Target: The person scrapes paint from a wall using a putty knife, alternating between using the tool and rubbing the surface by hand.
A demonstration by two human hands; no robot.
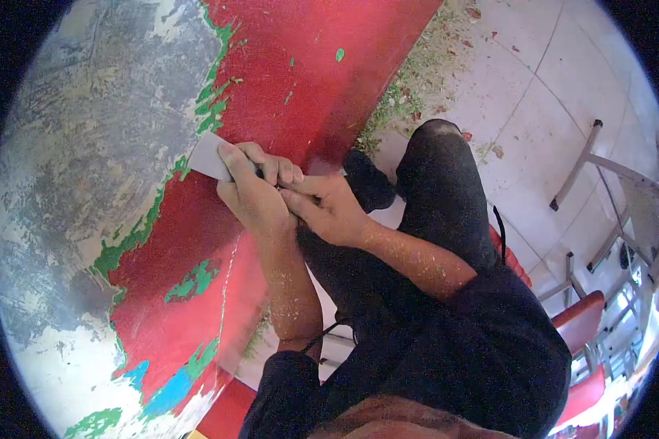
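Note:
A scraper with a wide grey blade [210, 156] lies against the painted surface, its front edge at the border between red paint [285, 80] and the bare grey area [102, 110]. My left hand [255, 192] is closed over the back of the blade, with the thumb along it. Just behind, my right hand [331, 211] wraps the handle end, touching my left hand. Most of the handle is hidden by my fingers. Green paint [135, 238] shows in a ragged strip along the border. Pale specks dot both forearms.
Paint flakes and dust [410, 88] lie on the tiled floor [520, 95] beside the red surface's edge. My bent knee [439, 157] is close to that edge. Metal-framed furniture [608, 164] and red seats [578, 318] stand to the right. Blue paint [168, 391] shows at lower left.

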